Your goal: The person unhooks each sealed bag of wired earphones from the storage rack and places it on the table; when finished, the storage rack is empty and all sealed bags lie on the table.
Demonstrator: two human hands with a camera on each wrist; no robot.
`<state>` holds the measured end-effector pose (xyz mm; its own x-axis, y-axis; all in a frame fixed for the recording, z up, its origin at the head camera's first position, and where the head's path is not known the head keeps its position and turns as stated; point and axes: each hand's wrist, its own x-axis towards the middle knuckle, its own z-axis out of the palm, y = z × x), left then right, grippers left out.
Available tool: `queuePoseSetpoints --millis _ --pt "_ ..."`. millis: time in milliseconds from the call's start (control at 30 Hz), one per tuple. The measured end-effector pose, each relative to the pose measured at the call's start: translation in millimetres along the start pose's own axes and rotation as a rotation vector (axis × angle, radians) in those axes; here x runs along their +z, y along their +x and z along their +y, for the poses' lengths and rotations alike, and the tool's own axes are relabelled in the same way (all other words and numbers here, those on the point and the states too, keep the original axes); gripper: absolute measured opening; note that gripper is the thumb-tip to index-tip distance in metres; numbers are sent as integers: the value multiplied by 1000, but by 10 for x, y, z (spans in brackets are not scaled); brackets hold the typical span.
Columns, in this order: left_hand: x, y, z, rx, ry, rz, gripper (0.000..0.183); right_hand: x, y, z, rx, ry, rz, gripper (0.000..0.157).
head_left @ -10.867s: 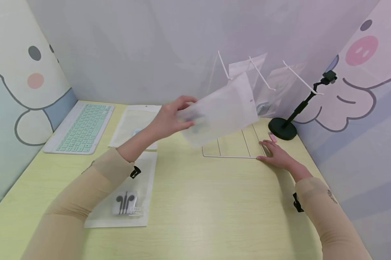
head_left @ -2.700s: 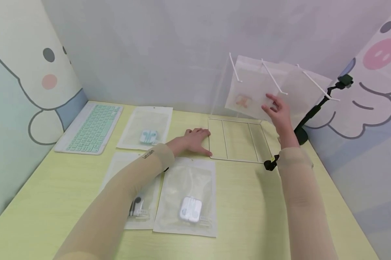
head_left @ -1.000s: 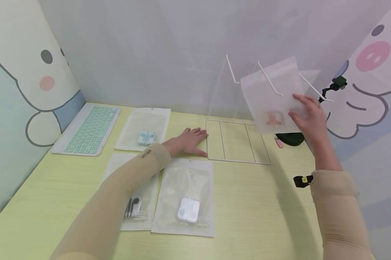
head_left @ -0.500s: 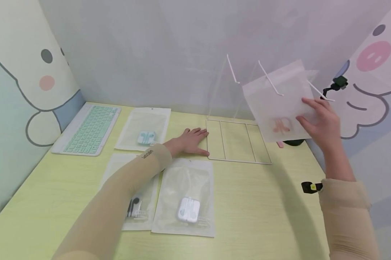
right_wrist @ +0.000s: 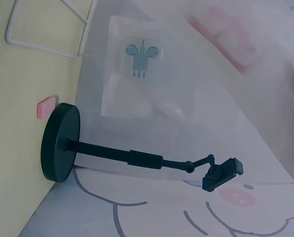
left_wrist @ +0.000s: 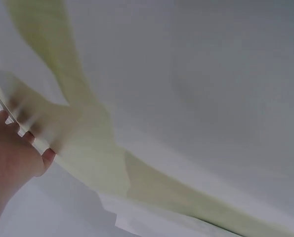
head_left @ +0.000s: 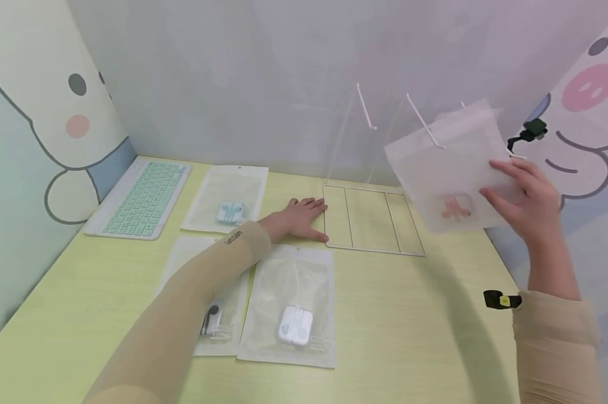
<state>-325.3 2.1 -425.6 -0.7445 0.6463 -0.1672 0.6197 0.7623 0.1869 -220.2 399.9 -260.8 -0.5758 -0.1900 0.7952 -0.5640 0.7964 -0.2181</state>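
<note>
My right hand (head_left: 528, 196) pinches the right edge of a frosted plastic bag (head_left: 435, 163). Pink earphones (head_left: 455, 207) in a clear case show through the lower part of this bag, which hangs tilted in front of the white wire display rack (head_left: 374, 250). With its fingers spread, my left hand (head_left: 298, 219) rests on the table and touches the left side of the rack's base. Behind the held bag, the right wrist view shows another bag (right_wrist: 119, 94) with teal earphones (right_wrist: 142, 58).
Three bagged earphone sets lie on the table: light blue (head_left: 230, 212), white (head_left: 296, 325) and black (head_left: 212, 320), the last partly under my left sleeve. A keyboard (head_left: 139, 199) is at the left. A black stand (right_wrist: 60, 143) and a small pink object (right_wrist: 46, 107) are beside the rack.
A bag once in my left hand is gone from it, and the white earphone bag now lies on the table. My right hand has drawn the pink earphone bag rightward and toward me.
</note>
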Motion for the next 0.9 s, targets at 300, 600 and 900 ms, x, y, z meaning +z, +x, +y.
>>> queuePoseSetpoints --millis 300,600,900 --pt "-22 14 9 -10 -24 -8 103 -152 -52 -42 -7 -15 19 51" --pt "-24 38 26 -16 -25 -14 104 -311 -126 -144 6 -40 1 49" --pt "-28 36 32 -23 -15 -18 104 -441 -206 -262 71 -14 7 36"
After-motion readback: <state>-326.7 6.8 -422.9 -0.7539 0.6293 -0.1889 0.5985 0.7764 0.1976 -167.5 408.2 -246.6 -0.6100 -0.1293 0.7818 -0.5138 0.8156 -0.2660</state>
